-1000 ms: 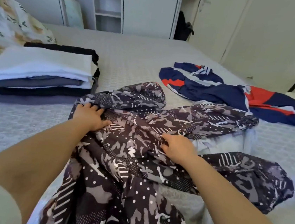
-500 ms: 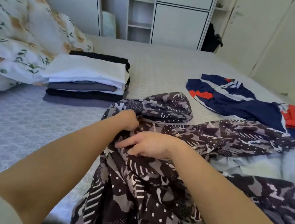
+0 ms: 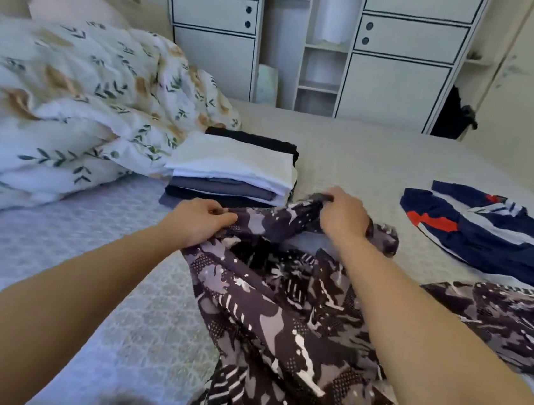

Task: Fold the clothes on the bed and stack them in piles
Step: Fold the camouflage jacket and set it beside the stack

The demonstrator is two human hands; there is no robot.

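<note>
A dark camouflage-patterned garment [image 3: 279,320] lies rumpled on the bed [image 3: 364,153] in front of me. My left hand [image 3: 198,223] grips its upper edge on the left, fingers curled into the cloth. A little farther off, my right hand [image 3: 344,216] pinches the same edge and holds it slightly raised. Just beyond my hands stands a pile of folded clothes [image 3: 235,173], white on top with grey and black layers below. A navy garment with red and white panels [image 3: 488,234] lies unfolded at the right.
A floral duvet and pillows [image 3: 71,96] are heaped at the left of the bed. White cupboards [image 3: 327,42] stand behind the bed, with a dark bag [image 3: 453,113] hanging at their right. Bare bedspread lies between the pile and the navy garment.
My view has swung left and up. Both hands moved from the garment's middle to its top edge and took hold of it; the right hand went farther and lifted the cloth.
</note>
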